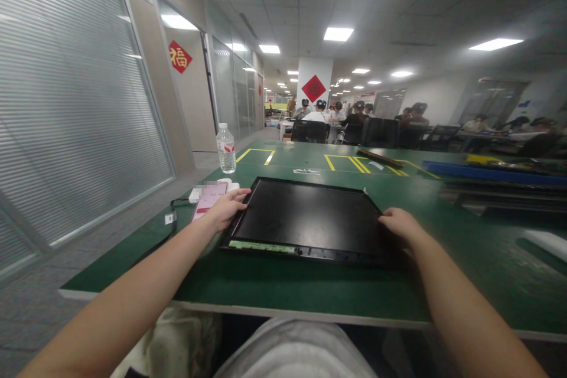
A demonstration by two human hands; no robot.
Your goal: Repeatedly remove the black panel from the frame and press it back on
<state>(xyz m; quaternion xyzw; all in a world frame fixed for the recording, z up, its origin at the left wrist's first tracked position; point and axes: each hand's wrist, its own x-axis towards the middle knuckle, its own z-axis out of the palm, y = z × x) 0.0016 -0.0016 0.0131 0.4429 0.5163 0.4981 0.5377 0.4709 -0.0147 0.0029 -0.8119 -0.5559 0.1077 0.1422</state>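
Observation:
A black flat display panel (305, 212) lies in front of me, its dark face up, with a bright green strip (263, 246) along the near left edge. My left hand (228, 208) grips the panel's left side, fingers reaching over the frame. At the opposite side, my right hand (402, 226) is closed on the right edge, thumb on top and the other fingers mostly hidden below. A phone with a pink screen (210, 196) lies just beyond my left wrist, next to a white object (230, 184) and a black cable (173, 221).
The green table (301, 292) carries yellow tape marks. A water bottle (226, 150) stands at its far left edge. A dark bar (380, 157) and a blue strip (491, 175) lie toward the back right; a white piece (547, 245) is at right. Several people sit farther off.

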